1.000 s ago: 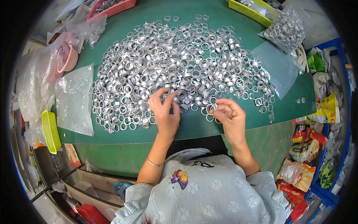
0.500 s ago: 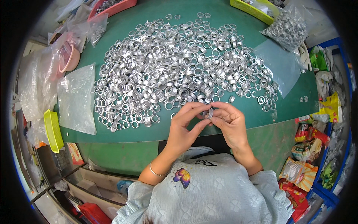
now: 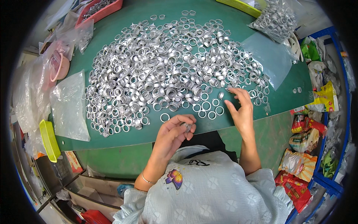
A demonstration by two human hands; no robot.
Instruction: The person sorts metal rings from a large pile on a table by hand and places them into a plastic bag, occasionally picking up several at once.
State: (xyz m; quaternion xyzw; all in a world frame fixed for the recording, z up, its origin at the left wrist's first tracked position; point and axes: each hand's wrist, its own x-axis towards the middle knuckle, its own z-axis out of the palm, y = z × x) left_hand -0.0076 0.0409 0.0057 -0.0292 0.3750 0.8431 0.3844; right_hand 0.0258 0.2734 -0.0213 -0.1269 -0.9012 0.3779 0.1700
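Left hand (image 3: 173,131) pinches a small silvery metal ring (image 3: 187,127)

There it is, just in front of the broad heap of loose silvery metal rings (image 3: 164,71) on the green tabletop (image 3: 278,100), left thumb and fingers clamped on it! At the heap's right front edge hovers the right hand (image 3: 243,110), thumb and fingers apart; whether the fingertips touch a ring, I cannot tell.
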